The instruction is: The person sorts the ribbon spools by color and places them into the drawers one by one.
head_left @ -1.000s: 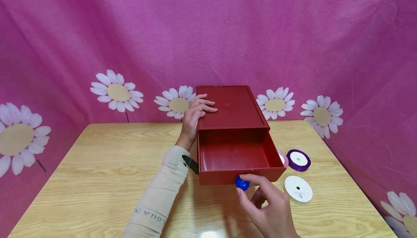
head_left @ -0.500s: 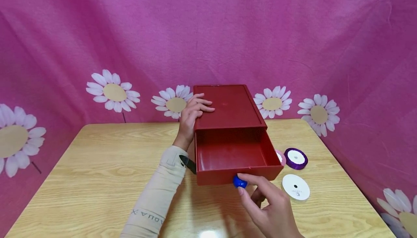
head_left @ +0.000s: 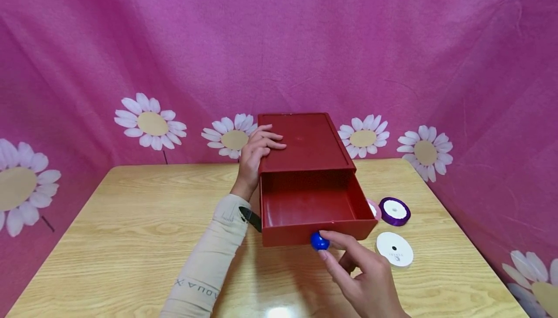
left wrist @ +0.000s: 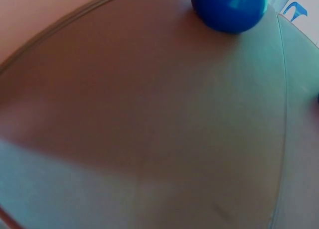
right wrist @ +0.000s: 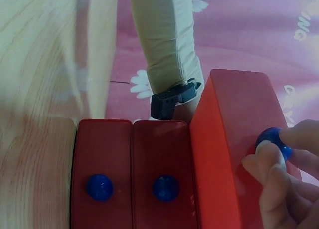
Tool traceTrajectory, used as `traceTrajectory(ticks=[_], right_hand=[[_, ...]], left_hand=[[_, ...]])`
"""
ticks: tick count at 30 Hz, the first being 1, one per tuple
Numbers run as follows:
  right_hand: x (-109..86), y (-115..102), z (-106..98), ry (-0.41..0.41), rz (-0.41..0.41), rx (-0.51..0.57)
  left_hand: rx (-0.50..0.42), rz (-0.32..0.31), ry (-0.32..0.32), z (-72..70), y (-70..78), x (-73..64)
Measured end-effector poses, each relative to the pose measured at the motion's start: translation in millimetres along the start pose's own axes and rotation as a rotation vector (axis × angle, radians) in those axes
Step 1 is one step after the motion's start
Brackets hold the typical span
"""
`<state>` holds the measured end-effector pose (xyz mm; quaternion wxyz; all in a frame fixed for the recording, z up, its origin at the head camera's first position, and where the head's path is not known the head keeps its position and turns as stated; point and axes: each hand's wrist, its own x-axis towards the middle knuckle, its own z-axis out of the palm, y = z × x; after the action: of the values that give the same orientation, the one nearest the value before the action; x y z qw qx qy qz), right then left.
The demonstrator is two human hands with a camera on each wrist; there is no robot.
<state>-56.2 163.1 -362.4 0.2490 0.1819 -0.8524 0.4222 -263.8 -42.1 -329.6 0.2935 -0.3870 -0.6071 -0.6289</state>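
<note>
A red chest of drawers point(head_left: 301, 146) with blue round knobs stands at the back of the table. Its top drawer point(head_left: 305, 206) is pulled out, and its visible inside holds nothing. On the chest's top left edge rests my left hand point(head_left: 257, 156), fingers fairly straight across the lid; the thumb is hidden. My right hand point(head_left: 362, 269) pinches the blue knob point(head_left: 320, 241) on that drawer between thumb and forefinger. The right wrist view shows the same pinch, with the two lower drawers point(right wrist: 162, 149) pushed in. A blue knob point(left wrist: 228, 7) and a blurred reddish panel fill the left wrist view.
Right of the chest lie a purple ribbon spool point(head_left: 394, 211), a partly hidden pink spool point(head_left: 373, 210) and a white spool point(head_left: 394, 249). A pink flowered cloth point(head_left: 279, 42) hangs behind the wooden table point(head_left: 131, 240).
The head view has shifted slightly, moving the scene a little leftward. Both hands keep their places on the chest and knob, and the drawer stays pulled out about as far.
</note>
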Motion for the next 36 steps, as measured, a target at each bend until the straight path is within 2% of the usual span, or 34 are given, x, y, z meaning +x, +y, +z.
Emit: traceTrajectory(ticks=[6, 14, 18, 25, 33, 36], right_hand=[[-3.5, 4, -4, -0.003, -0.007, -0.007], [-11.2, 12, -13, 0.014, 0.122, -0.068], [-16.4, 23, -17, 0.043, 0.072, -0.105], [-22.2, 39, -27, 0.024, 0.128, -0.185], [-24.1, 59, -35, 0.094, 0.051, -0.219], [-24.5, 66, -37, 0.102, 0.063, -0.238]], left_hand=[[0.003, -0.020, 0.001, 0.3, -0.2, -0.2], [0.008, -0.032, -0.001, -1.5, -0.7, -0.4], [-0.004, -0.028, -0.001, -0.7, -1.3, -0.9], [-0.011, -0.041, 0.003, -0.7, -1.8, -1.0], [-0.014, -0.038, 0.001, -0.3, -1.6, -0.5], [-0.012, -0.041, 0.002, -0.1, -1.4, -0.8]])
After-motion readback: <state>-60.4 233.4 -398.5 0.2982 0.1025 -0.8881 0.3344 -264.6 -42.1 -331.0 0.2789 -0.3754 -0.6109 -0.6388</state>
